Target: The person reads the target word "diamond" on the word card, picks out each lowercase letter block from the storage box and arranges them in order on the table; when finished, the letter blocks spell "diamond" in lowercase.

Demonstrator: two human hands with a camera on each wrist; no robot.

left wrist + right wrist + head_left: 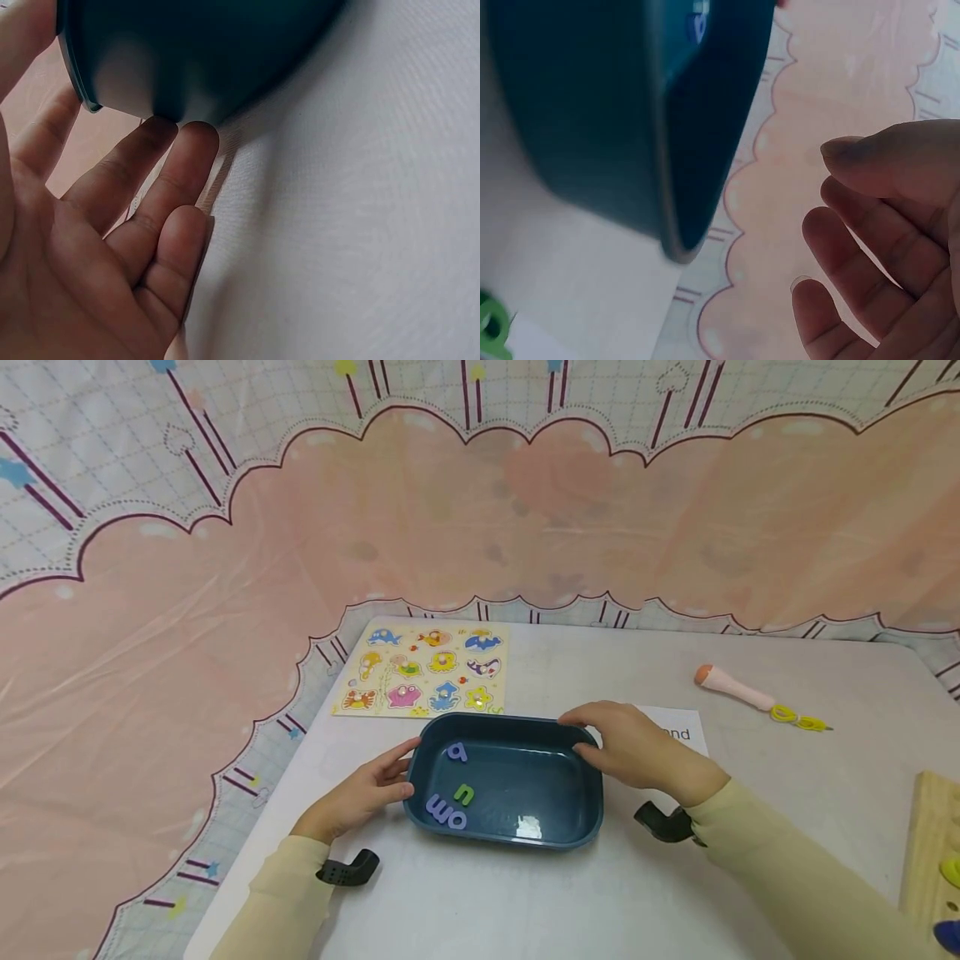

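Note:
A dark teal tray (pixel 525 839) stands on the white table, with a few foam-like letters lying towards its left end: a green n (pixel 463 794), a purple m (pixel 438 807) and other purple letters (pixel 456 752). My left hand (pixel 375 785) is at the tray's left side; in the left wrist view its extended fingers (pixel 187 161) touch the outer wall. Over the far right corner is my right hand (pixel 637 747), overlapping the rim in the head view. The right wrist view shows its fingers (pixel 847 255) loosely bent, apart from the tray (pixel 577 112), holding nothing.
Behind the tray lies a sea-animal puzzle board (pixel 420 672). A printed card (pixel 686 727) is partly covered by my right hand. Further right are a pink handheld tool with a yellow cord (pixel 738 687) and a wooden board (pixel 926 843). A green letter (pixel 491 322) shows in the right wrist view.

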